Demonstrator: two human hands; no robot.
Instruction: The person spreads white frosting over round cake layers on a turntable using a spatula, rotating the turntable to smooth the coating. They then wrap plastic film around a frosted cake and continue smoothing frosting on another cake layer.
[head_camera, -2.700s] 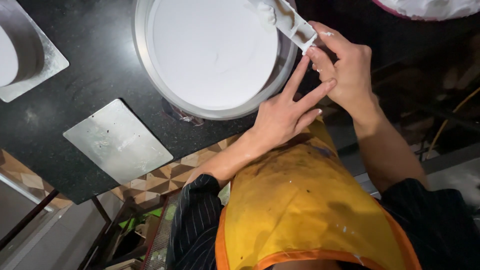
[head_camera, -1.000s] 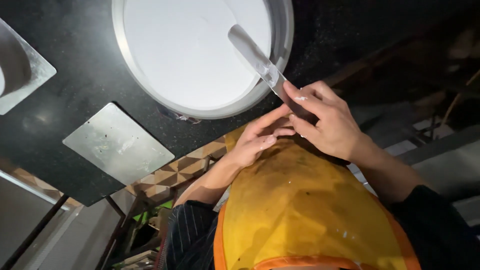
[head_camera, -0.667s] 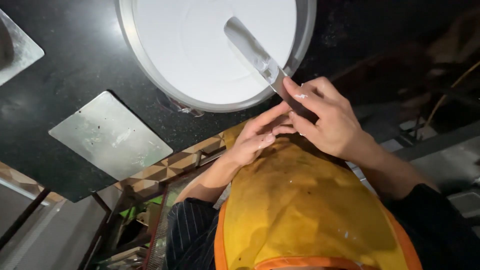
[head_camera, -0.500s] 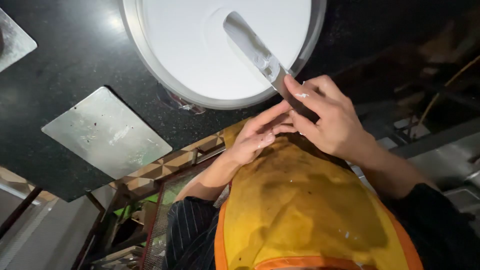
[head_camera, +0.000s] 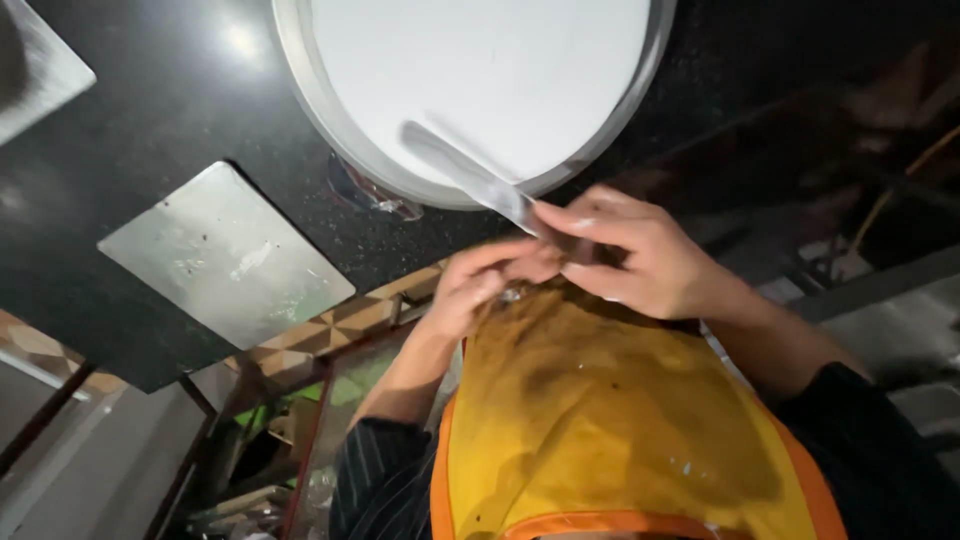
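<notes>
A long flat metal spatula (head_camera: 465, 175) lies with its blade over the white smooth surface filling a round metal pan (head_camera: 300, 95). My right hand (head_camera: 640, 260) grips the spatula's handle end just past the pan's near rim. My left hand (head_camera: 480, 285) is curled beside it, fingertips touching the right hand near the handle, above my yellow apron (head_camera: 610, 420). The picture is blurred around the hands, so the handle itself is hidden.
The pan sits on a black speckled counter (head_camera: 150, 140). A flat square metal plate (head_camera: 225, 255) lies on the counter to the left. Another metal plate corner (head_camera: 40, 60) shows at top left. Below the counter edge are a patterned floor and a metal frame.
The spatula blade has slid toward the pan's near rim, and both hands have drawn together over the apron. The view has shifted so the pan sits higher in the picture.
</notes>
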